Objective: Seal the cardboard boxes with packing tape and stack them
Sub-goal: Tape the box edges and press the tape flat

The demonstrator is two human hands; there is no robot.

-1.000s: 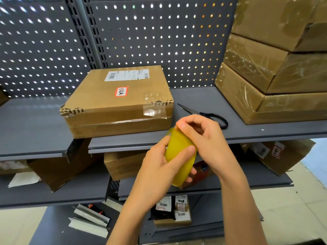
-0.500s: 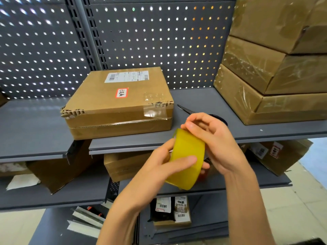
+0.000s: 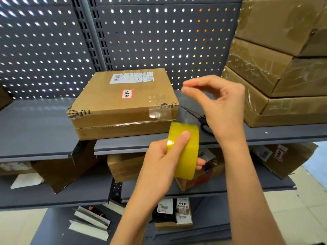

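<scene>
— Where's the tape roll [image 3: 184, 149] sitting?

— In the left hand [image 3: 164, 156], held in front of the shelf edge [image 3: 123, 147]. The thumb lies across the yellow outer face and the other fingers curl round the far side; one fingertip shows just past the roll's right rim.

— And the right hand [image 3: 221, 110]?

— Raised above and slightly right of the roll, apart from it. Thumb and forefinger are pinched together at the tips, the other fingers loosely curled behind. A clear strip of tape [image 3: 187, 110] seems to run from the pinch down to the roll, but it is nearly see-through and its edges are hard to trace.

— The box [image 3: 122, 103]?

— Flat on the grey shelf, just left of both hands and touching neither. It has a white label, a small red-edged sticker, a torn front-left corner and a patch of clear tape on the front-right corner.

— Anything blocked?

— The scissors [image 3: 200, 117] lie on the shelf behind the right hand; the handles are partly covered by the wrist. The stack of boxes [image 3: 276, 85] on the right is cut off by the frame's top and side. Boxes on the lower shelf are partly hidden by the arms.
</scene>
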